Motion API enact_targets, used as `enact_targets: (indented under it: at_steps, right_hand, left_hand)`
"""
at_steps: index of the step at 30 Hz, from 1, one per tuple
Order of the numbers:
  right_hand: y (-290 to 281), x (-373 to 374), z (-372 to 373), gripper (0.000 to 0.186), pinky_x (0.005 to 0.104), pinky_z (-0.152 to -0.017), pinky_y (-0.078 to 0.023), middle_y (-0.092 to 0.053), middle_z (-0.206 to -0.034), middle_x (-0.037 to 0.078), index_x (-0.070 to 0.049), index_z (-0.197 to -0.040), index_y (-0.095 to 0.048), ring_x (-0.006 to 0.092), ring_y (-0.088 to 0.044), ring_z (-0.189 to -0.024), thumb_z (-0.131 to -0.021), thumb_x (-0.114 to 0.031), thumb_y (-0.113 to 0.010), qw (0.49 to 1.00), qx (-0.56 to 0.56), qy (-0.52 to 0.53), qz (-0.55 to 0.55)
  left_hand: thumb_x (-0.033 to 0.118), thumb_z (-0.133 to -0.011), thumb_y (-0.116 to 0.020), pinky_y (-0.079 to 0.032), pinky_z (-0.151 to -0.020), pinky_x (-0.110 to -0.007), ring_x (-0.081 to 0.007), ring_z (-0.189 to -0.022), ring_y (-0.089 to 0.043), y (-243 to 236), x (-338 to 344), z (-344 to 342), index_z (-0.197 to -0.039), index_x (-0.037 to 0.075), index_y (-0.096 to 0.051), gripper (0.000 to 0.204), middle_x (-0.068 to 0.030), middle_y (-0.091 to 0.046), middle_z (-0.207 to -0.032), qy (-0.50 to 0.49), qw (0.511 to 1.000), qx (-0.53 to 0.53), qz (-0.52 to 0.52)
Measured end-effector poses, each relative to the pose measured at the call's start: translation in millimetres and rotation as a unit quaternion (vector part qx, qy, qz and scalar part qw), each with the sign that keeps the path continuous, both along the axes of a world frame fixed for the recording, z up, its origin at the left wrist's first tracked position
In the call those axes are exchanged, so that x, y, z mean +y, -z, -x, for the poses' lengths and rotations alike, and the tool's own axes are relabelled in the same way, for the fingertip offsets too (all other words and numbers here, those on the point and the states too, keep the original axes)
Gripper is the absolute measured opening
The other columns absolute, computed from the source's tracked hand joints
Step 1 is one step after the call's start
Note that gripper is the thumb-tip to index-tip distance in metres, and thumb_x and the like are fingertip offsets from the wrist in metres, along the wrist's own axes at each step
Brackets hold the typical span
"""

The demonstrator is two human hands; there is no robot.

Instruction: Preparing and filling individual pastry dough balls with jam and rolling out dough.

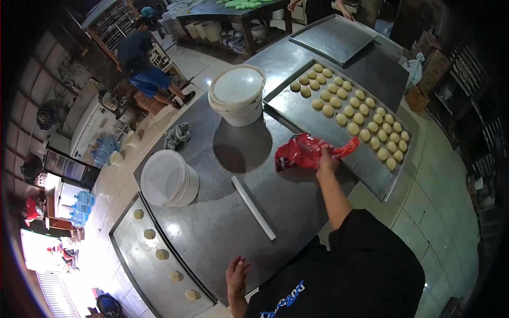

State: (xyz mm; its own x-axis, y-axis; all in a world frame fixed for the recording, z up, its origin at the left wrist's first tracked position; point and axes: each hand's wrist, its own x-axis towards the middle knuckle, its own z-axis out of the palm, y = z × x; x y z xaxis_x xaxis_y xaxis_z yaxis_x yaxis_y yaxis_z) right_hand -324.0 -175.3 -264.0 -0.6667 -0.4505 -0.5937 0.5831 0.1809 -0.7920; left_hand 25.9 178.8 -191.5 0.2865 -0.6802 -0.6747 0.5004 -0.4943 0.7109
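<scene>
My right hand (325, 160) grips a red plastic bag (302, 152) by its twisted end, over the steel table beside the large tray. Rows of round pale dough balls (353, 128) cover much of that tray (289, 106). Close to the table's near edge, my left hand (238, 271) hangs with loosely bent fingers and nothing visible in it. A white rolling pin (253, 208) lies on the steel table (212, 233) between my hands. To the left, a narrower tray (142, 254) carries several dough balls (161, 254) in a line.
Two lidded white buckets, one farther (237, 95) and one nearer (168, 178), stand on the table beside a crumpled grey cloth (177, 136). Another metal tray (333, 40) lies at the far end, near a person's hand (345, 13). One person (139, 58) bends over at the far left.
</scene>
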Motion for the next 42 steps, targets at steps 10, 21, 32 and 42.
enact_targets:
  at_steps: [10, 21, 32, 42]
  right_hand:
    - [-25.1, 107.4, -182.6, 0.095, 0.0461, -0.107, -0.033, -0.044, -0.133, 0.035, 0.014, -0.132, -0.034, 0.0432, -0.043, -0.128, -0.078, -0.058, -0.064, 0.725, 0.375, -0.574, -0.062]
    - [-61.8, 94.0, -21.9, 0.033, 0.0442, -0.075, -0.049, -0.067, -0.089, 0.017, -0.003, -0.098, -0.064, 0.0296, -0.065, -0.083, -0.08, -0.03, -0.064, 0.595, 0.34, -0.726, 0.061]
    - [-10.2, -71.7, 224.9, 0.037, 0.0475, -0.075, -0.052, -0.067, -0.092, 0.022, -0.003, -0.106, -0.06, 0.0435, -0.065, -0.084, -0.076, -0.024, -0.066, 0.752, 0.548, -0.35, -0.106]
    - [-92.7, 52.4, 230.8, 0.037, 0.0246, -0.061, -0.051, -0.063, -0.086, 0.004, -0.004, -0.109, -0.059, 0.0123, -0.06, -0.069, -0.076, -0.008, -0.076, 0.931, 0.098, -0.35, 0.027]
  left_hand:
    - [0.016, -0.097, -0.051, -0.049, -0.086, -0.035, -0.0217, -0.101, -0.058, -33.8, -76.4, 16.6, -0.134, 0.004, -0.043, 0.04, -0.0091, -0.054, -0.122, 0.075, 0.991, -0.108, 0.019]
    - [0.021, -0.097, -0.053, -0.046, -0.09, -0.037, -0.0211, -0.101, -0.056, -53.0, -107.0, 2.4, -0.136, 0.006, -0.044, 0.042, -0.0081, -0.055, -0.124, -0.025, 0.976, -0.117, 0.182]
    - [0.012, -0.092, -0.056, -0.048, -0.089, -0.03, -0.0172, -0.102, -0.057, -66.4, -324.7, 226.4, -0.124, -0.003, -0.053, 0.035, -0.0113, -0.059, -0.116, 0.352, 0.89, -0.225, 0.181]
    - [0.009, -0.075, -0.061, -0.043, -0.09, -0.045, -0.0392, -0.105, -0.051, 54.9, -481.9, 480.7, -0.117, 0.0, -0.052, 0.044, -0.0248, -0.055, -0.109, 0.392, 0.707, -0.535, 0.245]
